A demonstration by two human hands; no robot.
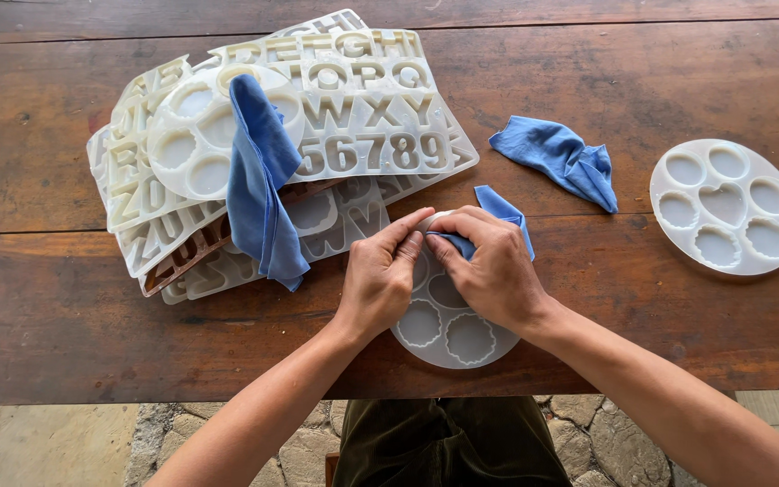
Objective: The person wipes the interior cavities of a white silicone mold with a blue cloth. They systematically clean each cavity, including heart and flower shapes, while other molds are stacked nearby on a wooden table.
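A round white silicone mould with scalloped cavities lies at the near edge of the wooden table. My left hand pinches the mould's far rim with its fingertips. My right hand holds a small blue cloth bunched against the mould's top, its fingers closed over it. Both hands cover the upper half of the mould.
A heap of white letter and number moulds sits at the back left, with a round mould and a long blue cloth draped over it. Another crumpled blue cloth and a second round mould lie at right.
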